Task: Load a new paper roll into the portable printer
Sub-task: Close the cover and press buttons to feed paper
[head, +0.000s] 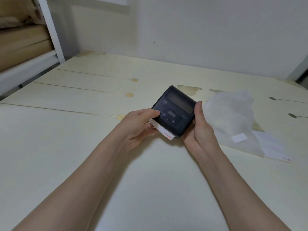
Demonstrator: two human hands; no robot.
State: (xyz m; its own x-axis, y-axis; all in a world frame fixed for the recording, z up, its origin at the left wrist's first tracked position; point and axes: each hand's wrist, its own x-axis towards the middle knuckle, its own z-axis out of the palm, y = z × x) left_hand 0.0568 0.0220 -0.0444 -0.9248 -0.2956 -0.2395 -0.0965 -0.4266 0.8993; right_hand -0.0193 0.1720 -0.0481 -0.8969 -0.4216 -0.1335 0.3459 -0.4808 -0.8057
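Note:
A dark portable printer with a small display and buttons on top is held above the cream table, tilted toward me. My left hand grips its left side, thumb on the top near the buttons. My right hand clasps its right side, thumb up along the edge. A strip of white paper with red print sticks out of the printer's near-left edge, resting against my left fingers. The printer's lid looks closed; the roll inside is hidden.
A crumpled translucent white plastic bag lies just right of my right hand. A white label sheet with red print sits at the bag's near end. A white bed-frame post stands at the far left.

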